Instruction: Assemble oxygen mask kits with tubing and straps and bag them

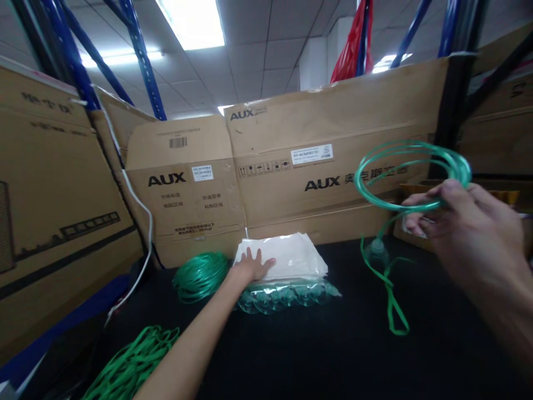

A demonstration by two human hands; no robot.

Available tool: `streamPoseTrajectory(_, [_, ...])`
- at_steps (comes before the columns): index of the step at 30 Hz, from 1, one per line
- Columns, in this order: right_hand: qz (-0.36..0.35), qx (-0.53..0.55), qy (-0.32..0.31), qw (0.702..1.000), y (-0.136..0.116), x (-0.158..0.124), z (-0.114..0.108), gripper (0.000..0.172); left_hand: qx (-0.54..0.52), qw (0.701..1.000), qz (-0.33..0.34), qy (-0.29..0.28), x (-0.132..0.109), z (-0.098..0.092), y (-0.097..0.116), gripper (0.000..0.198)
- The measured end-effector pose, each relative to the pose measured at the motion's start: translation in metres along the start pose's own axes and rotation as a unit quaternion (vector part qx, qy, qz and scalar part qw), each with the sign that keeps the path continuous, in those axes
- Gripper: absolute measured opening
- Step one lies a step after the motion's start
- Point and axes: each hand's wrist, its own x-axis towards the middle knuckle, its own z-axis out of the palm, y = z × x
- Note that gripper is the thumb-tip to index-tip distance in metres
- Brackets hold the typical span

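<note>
In my right hand (462, 211), raised at the right, a coil of clear green tubing (375, 201) is pinched between thumb and fingers. Below it hangs a clear, cup-like piece (378, 251), its outline soft, with a looped green strap (392, 305). My left hand (253, 266) lies with fingers spread on a stack of white plastic bags (291, 255). Along the near edge of that stack runs a row of clear green, rounded plastic pieces (283, 296). Left of the stack, a bundle of green tubing (200, 276) rests close to my left wrist.
A heap of green elastic straps (137, 355) lies at the front left of the black table (316, 355). Cardboard panels (275, 194) stand along the back, with another carton (54, 166) at the left. A white cable (139, 203) runs down the left side.
</note>
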Motion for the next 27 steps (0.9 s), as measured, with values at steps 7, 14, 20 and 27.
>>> streamPoseTrajectory(7, [0.069, -0.075, -0.065, 0.993, -0.019, -0.019, -0.010, 0.032, 0.030, 0.995, -0.071, -0.061, 0.012, 0.004, 0.010, 0.052])
streamPoseTrajectory(14, [0.114, -0.068, -0.144, 0.981, -0.016, -0.043, 0.007, 0.033, 0.016, 0.996, 0.073, -0.038, 0.005, -0.013, 0.025, 0.054])
streamPoseTrajectory(20, [0.148, 0.003, -0.244, 0.958, -0.010, -0.066, 0.034, 0.023, -0.050, 0.986, 0.156, -0.015, 0.002, -0.012, 0.037, 0.056])
streamPoseTrajectory(27, [0.318, 0.032, -0.334, 0.887, -0.006, -0.106, 0.020, 0.027, -0.155, 0.948, 0.213, 0.181, -0.049, -0.048, 0.018, 0.041])
